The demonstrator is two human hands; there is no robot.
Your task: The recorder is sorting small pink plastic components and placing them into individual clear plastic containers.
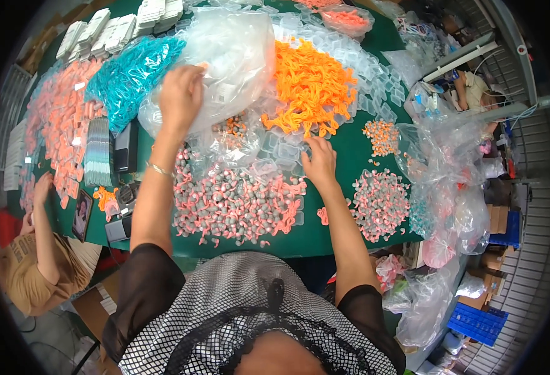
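Over the large clear plastic bag (234, 62), my left hand (181, 100) is raised with its fingers curled together. A small pale orange spot shows by its fingertips, and what they pinch, if anything, I cannot make out. My right hand (320, 159) rests low at the near edge of the heap of orange looped cords (309, 81), beside small clear plastic boxes (286, 150). Its fingers are slightly bent and apart, with nothing visible in them. Between my forearms lies a wide pile of grey and pink small pieces (237, 203), with pink cords (290, 212) at its right edge.
A teal bag (134, 69), coral packets (69, 119) and white stacks (109, 31) fill the left side. At right are a second grey-pink pile (380, 203), an orange-white pile (381, 137) and hanging plastic bags (447, 169). Another person's arm (44, 231) is at far left.
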